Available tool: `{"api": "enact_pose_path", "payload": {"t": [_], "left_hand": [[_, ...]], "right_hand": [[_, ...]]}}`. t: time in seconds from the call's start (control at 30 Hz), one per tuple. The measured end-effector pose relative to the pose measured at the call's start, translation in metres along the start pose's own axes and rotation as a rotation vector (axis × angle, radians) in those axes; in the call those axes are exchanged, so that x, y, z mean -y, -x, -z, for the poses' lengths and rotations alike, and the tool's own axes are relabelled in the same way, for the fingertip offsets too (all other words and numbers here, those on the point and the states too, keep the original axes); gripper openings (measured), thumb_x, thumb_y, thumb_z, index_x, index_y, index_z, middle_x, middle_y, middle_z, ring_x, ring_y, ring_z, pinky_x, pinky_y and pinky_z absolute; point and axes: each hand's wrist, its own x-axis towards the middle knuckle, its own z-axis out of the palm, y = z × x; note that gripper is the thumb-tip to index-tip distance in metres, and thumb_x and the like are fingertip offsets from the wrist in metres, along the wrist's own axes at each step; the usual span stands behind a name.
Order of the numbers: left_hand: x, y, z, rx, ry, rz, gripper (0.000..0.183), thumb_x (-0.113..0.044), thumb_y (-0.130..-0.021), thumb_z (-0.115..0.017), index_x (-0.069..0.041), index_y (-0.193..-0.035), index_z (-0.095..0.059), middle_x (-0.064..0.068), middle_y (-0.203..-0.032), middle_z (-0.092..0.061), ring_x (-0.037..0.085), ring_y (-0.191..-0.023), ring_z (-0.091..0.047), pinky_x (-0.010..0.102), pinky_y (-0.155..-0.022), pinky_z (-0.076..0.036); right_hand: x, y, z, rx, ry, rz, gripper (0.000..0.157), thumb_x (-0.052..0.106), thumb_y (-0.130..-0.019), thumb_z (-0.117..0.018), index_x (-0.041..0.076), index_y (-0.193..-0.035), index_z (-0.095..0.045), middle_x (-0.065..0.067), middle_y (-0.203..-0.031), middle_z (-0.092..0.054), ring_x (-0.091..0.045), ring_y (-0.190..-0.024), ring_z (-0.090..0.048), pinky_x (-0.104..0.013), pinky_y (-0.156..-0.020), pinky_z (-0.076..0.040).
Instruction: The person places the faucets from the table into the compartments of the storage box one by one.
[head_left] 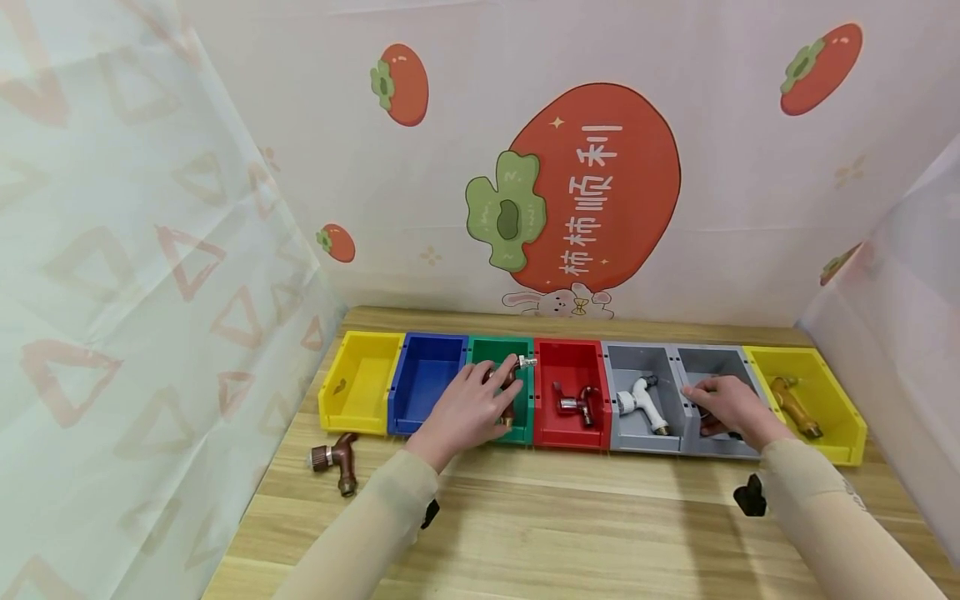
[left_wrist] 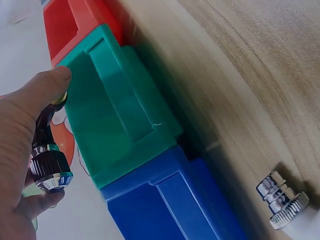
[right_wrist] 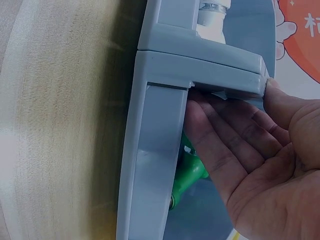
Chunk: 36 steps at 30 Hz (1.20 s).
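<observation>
loose brown tap (head_left: 337, 461) lying on the wooden table (head_left: 570, 533), white tap (head_left: 642, 402) in a grey bin (head_left: 619, 361), persimmon poster (head_left: 581, 187) behind

Left wrist view. Left hand (left_wrist: 20, 150) fills the lower left edge of the frame, fingers curled round a dark brown faucet (left_wrist: 45, 150); its chrome knurled end points down and out of the grip, with a brass-coloured bit just visible near the thumb. Thumb tip rests against the outer wall of the green bin (left_wrist: 120, 115). The green bin sits between the red bin (left_wrist: 75, 25) and the blue bin (left_wrist: 170, 200), walls touching, all on the wooden table (left_wrist: 240, 75). A second chrome knurled fitting (left_wrist: 280, 197) lies on the table at lower right, apart from the bins; what it joins to is cut off by the frame edge.
</observation>
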Motion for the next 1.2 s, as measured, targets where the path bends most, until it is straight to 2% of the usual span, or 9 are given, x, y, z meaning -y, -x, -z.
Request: {"api": "enact_pose_path", "payload": {"t": [0.37, 0.83, 1.0, 1.2], "left_hand": [[0.003, -0.004, -0.008, 0.113, 0.036, 0.057, 0.075, -0.059, -0.084, -0.077, -0.021, -0.147, -0.059, 0.012, -0.163, -0.038, 0.033, -0.129, -0.053, 0.048, -0.107, -0.05], [0.003, -0.012, -0.012, 0.192, 0.066, 0.082, 0.077, -0.062, -0.085, -0.075, -0.023, -0.148, -0.057, 0.011, -0.164, -0.035, 0.032, -0.13, -0.051, 0.046, -0.106, -0.051], [0.002, -0.014, -0.012, 0.197, 0.065, 0.091, 0.078, -0.063, -0.084, -0.075, -0.022, -0.148, -0.057, 0.011, -0.163, -0.036, 0.031, -0.13, -0.051, 0.046, -0.106, -0.051], [0.001, -0.017, -0.011, 0.221, 0.085, 0.136, 0.078, -0.063, -0.085, -0.075, -0.023, -0.149, -0.056, 0.01, -0.165, -0.034, 0.032, -0.131, -0.051, 0.048, -0.109, -0.048]], "right_hand": [[-0.001, -0.003, 0.0, 0.0, -0.003, -0.01, 0.053, 0.036, -0.109, -0.051, -0.012, -0.13, -0.053, -0.013, -0.088, -0.056, -0.025, -0.076, -0.068, -0.041, -0.072, -0.062], [0.002, -0.002, 0.002, -0.003, -0.025, -0.025, 0.044, 0.033, -0.108, -0.053, -0.009, -0.117, -0.06, -0.011, -0.084, -0.058, -0.024, -0.074, -0.065, -0.039, -0.07, -0.062], [0.003, -0.001, 0.003, -0.013, -0.016, -0.02, 0.043, 0.032, -0.108, -0.053, -0.009, -0.113, -0.064, -0.01, -0.082, -0.06, -0.024, -0.073, -0.066, -0.039, -0.07, -0.063], [0.006, -0.001, 0.003, -0.017, -0.011, -0.01, 0.038, 0.03, -0.108, -0.054, -0.005, -0.101, -0.067, -0.011, -0.081, -0.058, -0.024, -0.073, -0.066, -0.04, -0.07, -0.063]]}}
